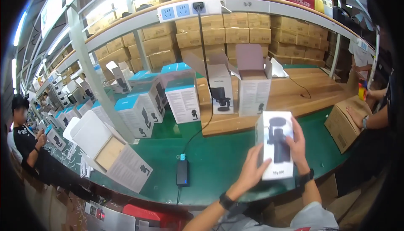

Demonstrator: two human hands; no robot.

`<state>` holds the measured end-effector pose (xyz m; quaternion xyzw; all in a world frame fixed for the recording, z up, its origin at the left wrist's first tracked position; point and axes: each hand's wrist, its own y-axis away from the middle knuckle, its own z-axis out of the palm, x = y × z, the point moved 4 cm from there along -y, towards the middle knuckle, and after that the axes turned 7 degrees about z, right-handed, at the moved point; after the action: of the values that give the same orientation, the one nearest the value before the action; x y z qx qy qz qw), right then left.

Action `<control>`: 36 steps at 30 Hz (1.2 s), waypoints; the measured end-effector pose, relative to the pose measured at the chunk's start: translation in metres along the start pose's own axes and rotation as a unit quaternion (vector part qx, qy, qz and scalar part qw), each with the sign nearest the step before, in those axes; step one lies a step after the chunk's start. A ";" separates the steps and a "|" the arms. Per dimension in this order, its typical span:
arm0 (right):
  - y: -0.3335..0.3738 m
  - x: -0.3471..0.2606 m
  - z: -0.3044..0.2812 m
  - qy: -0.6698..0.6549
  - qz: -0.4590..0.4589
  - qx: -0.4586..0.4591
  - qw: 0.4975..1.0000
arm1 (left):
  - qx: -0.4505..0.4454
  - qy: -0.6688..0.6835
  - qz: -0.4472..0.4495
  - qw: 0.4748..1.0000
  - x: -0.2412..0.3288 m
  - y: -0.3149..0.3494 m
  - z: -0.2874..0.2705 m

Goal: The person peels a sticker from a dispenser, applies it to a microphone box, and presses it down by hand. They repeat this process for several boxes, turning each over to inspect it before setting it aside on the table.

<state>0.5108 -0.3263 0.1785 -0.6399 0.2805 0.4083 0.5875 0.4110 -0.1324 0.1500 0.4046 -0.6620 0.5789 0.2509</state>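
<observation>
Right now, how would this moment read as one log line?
left hand: holds white box; right hand: holds it too; power adapter: on green surface; open box: on wooden board

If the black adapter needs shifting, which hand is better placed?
Left, likely: the left hand holds the white box on the side nearer the black adapter. The right hand, on its far side, would have to support it alone.

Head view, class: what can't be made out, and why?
All in head view:
Held box, far side: hidden by near face.
Open boxes on board, bottoms: hidden by front walls.
Blue-topped boxes, print: too small.
Person touching brown carton, head: cut off by dark rim.
</observation>
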 end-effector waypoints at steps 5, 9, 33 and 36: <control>-0.024 -0.011 -0.007 0.111 0.038 0.025 0.993 | 0.009 0.000 -0.007 1.000 -0.002 -0.017 0.007; -0.067 0.024 -0.009 0.067 0.237 -0.084 0.966 | -0.009 0.079 -0.108 0.991 -0.059 -0.052 -0.012; 0.101 -0.004 0.128 0.024 0.057 -0.203 0.977 | 0.334 -0.524 0.169 0.765 -0.069 -0.155 -0.303; 0.097 0.017 0.180 -0.056 0.069 -0.195 0.977 | 0.431 -0.248 0.203 0.844 0.019 -0.067 -0.339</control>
<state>0.4038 -0.1620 0.1176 -0.6974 0.2056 0.5301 0.4362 0.4102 0.1911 0.2717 0.4588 -0.4537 0.7238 -0.2444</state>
